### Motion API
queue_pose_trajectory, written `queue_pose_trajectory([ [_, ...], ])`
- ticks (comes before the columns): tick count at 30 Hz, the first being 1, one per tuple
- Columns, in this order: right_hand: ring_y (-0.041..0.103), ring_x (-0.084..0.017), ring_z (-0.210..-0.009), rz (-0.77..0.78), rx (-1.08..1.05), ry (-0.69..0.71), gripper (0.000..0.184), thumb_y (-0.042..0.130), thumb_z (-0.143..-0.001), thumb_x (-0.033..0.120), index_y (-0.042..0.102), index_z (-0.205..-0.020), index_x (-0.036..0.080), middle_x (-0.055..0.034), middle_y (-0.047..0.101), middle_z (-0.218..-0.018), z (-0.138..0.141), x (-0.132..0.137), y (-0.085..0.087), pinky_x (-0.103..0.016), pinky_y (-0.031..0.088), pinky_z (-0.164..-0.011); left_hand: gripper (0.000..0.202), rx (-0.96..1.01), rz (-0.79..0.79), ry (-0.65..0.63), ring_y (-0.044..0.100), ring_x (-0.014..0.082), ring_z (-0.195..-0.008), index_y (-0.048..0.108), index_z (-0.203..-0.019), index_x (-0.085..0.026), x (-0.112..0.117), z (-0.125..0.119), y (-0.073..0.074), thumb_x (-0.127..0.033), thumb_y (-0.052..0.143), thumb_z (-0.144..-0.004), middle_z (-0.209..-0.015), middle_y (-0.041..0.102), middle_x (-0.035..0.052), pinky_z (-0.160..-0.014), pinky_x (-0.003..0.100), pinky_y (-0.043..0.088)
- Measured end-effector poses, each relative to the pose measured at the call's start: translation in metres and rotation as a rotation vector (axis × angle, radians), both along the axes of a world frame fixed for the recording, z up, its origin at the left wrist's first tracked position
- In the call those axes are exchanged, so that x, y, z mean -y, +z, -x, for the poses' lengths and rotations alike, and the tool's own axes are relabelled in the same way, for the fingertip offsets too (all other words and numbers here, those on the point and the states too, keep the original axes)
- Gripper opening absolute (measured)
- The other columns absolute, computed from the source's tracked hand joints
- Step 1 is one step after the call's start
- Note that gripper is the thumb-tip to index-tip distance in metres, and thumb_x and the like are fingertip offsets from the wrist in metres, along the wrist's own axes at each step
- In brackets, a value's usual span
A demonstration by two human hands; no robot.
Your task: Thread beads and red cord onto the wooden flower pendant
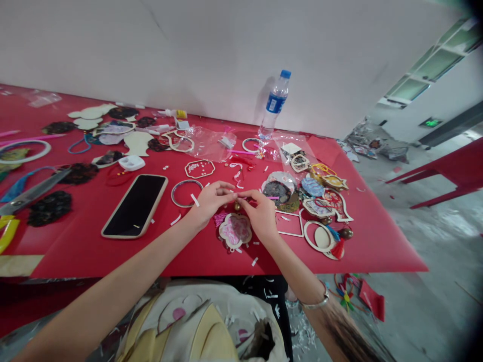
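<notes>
My left hand [210, 200] and my right hand [260, 213] meet over the red table [86, 246], fingertips pinched together. Between them sits a small brown bead [237, 205], apparently on a thin cord that I cannot see clearly. Just below the fingers lies a flower-shaped wooden ornament [235, 231] with a pink and white face. A metal ring [183, 193] lies just left of my left hand. An empty square wooden frame [290, 224] lies right of my right hand.
A phone [136, 204] lies face up at the left. Scissors [32, 191] rest further left. A water bottle [275, 103] stands by the wall. Several ornaments [320, 201], plastic bags [211, 142] and paper scraps cover the table. The table's right edge drops to the floor.
</notes>
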State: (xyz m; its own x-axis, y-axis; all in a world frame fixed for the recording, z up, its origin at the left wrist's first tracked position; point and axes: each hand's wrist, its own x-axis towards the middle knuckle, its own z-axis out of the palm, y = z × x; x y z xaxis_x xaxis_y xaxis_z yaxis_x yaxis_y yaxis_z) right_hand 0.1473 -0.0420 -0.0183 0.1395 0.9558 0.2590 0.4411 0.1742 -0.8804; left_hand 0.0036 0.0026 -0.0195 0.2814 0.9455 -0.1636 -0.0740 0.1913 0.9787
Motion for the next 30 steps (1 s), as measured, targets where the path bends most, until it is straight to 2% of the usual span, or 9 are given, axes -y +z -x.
queue_pose_trajectory([
  [13,0.063,-0.016,-0.077,-0.062,0.031,-0.008,0.012,0.059,-0.081,0.028,0.068,-0.081,0.020,-0.0016,0.070,-0.081,0.0009,0.0004,0.0025,-0.027,0.046,-0.073,0.041,0.038,0.021,0.019,0.051,0.0075,-0.053,0.057,-0.091,-0.012,-0.0001,-0.0016,0.0000,-0.029,0.077,-0.060,-0.065,0.063,-0.0018,-0.053,0.021,0.036],
  [21,0.061,-0.016,-0.073,-0.053,0.057,-0.042,0.014,0.056,-0.082,0.029,0.065,-0.077,0.020,-0.0009,0.067,-0.077,0.0019,0.0014,0.0014,-0.027,0.045,-0.072,0.037,-0.038,-0.080,0.037,0.053,0.0091,-0.055,0.057,-0.090,-0.013,-0.0003,-0.0028,-0.0029,-0.029,0.076,-0.063,-0.066,0.062,-0.0019,-0.055,0.022,0.038],
  [26,0.060,-0.016,-0.072,-0.012,-0.055,-0.035,0.016,0.056,-0.082,0.033,0.063,-0.078,0.020,-0.0004,0.066,-0.074,0.0018,0.0004,0.0017,-0.027,0.044,-0.071,0.037,0.002,-0.104,0.053,0.053,0.0084,-0.056,0.056,-0.093,-0.015,-0.0034,-0.0017,-0.0081,-0.030,0.075,-0.065,-0.068,0.063,-0.0021,-0.055,0.022,0.038],
  [30,0.057,-0.015,-0.069,0.048,-0.213,0.009,0.016,0.055,-0.081,0.034,0.061,-0.076,0.020,0.0007,0.063,-0.072,-0.0009,-0.0023,-0.0021,-0.027,0.043,-0.070,0.035,0.133,-0.060,0.009,0.052,0.0070,-0.055,0.056,-0.094,-0.016,-0.0036,-0.0004,-0.0086,-0.028,0.075,-0.066,-0.071,0.062,-0.0029,-0.055,0.020,0.038],
])
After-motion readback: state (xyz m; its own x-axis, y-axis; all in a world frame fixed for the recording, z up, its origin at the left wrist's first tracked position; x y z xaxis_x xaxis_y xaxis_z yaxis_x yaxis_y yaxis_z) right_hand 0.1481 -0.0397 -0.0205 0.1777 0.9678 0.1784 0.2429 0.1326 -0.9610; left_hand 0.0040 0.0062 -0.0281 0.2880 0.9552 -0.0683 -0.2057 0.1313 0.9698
